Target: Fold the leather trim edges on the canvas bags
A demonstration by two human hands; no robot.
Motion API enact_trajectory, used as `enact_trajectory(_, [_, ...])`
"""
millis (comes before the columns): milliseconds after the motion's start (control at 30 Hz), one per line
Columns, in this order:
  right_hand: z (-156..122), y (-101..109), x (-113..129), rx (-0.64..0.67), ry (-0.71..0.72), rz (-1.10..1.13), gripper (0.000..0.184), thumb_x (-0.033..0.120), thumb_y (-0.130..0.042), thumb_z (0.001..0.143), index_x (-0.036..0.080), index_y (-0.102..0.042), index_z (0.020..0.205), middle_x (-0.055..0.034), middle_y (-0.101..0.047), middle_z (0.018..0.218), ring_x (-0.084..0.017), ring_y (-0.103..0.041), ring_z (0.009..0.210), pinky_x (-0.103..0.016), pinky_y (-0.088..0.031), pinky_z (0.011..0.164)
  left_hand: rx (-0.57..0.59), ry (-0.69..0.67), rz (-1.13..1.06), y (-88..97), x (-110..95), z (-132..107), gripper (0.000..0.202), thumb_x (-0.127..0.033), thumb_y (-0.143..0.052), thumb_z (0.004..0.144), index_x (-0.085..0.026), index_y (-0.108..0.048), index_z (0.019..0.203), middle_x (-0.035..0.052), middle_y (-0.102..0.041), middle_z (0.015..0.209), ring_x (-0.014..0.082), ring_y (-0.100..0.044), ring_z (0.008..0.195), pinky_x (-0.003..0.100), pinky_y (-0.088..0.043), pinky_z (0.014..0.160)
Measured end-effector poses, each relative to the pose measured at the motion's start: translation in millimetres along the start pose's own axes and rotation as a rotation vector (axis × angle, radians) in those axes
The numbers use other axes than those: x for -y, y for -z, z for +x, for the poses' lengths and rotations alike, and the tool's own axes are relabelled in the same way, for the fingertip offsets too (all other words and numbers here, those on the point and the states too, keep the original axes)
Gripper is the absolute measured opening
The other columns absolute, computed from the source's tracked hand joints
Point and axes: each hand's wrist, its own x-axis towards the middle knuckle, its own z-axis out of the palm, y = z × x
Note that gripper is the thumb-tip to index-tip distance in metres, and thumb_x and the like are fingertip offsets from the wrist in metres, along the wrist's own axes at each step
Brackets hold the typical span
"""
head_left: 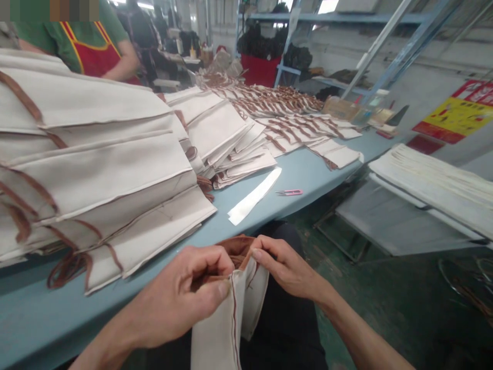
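Observation:
A cream fabric piece with brown trim (217,329) hangs over my lap, a dark reddish seam line running down it. Its brown top edge is pinched between the thumb and fingers of my left hand (192,288). My right hand (283,264) grips the same edge a little to the right, thumb on top. Between the hands the brown inside of the piece shows bunched up. Pink thread snips (289,192) and a white curved strip (254,198) lie on the blue table beyond my hands.
Large stacks of similar cream pieces (103,169) cover the left of the blue table (154,288). More pieces with brown straps (285,128) lie farther back. A person in a red apron (98,56) stands behind the stacks. At right is a rack with white sheets (435,180).

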Motion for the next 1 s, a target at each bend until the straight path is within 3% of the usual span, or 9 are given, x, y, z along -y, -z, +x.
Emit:
enact_trajectory(233, [-3.8,-3.7,-7.3,0.008,-0.021,0.023,0.045,0.054,-0.050,0.110,0.019,-0.057,0.084,0.0027,-0.053,0.075,-0.014,-0.047,0.069,-0.028,-0.036,0.066,-0.038,0.039,0.066,-4.5,-0.5,2.7,0.019,-0.036,-0.058,0.082,-0.021,-0.053,0.071,-0.0075,-0.039,0.063,0.0100,-0.033,0.057,0.023,-0.027,0.050])
enact_trajectory(700, [-4.0,-7.0,-14.6,0.005,-0.011,0.034,0.044,0.055,-0.050,0.110,0.019,-0.055,0.084,0.0040,-0.048,0.074,-0.013,-0.043,0.067,-0.027,-0.034,0.062,-0.079,0.032,0.086,-6.4,4.3,2.3,0.020,-0.037,-0.058,0.081,-0.020,-0.055,0.071,-0.0065,-0.043,0.064,0.0105,-0.036,0.058,0.023,-0.030,0.051])
enact_trajectory(1000, [-7.4,-1.4,-1.9,-0.004,0.030,-0.024,0.033,0.039,-0.052,0.110,0.019,-0.056,0.084,0.0042,-0.051,0.075,-0.013,-0.045,0.068,-0.027,-0.035,0.065,-0.122,-0.033,0.207,-7.3,-6.1,-3.1,0.023,-0.034,-0.053,0.085,-0.021,-0.055,0.067,-0.0059,-0.045,0.062,0.0118,-0.040,0.058,0.022,-0.032,0.052])
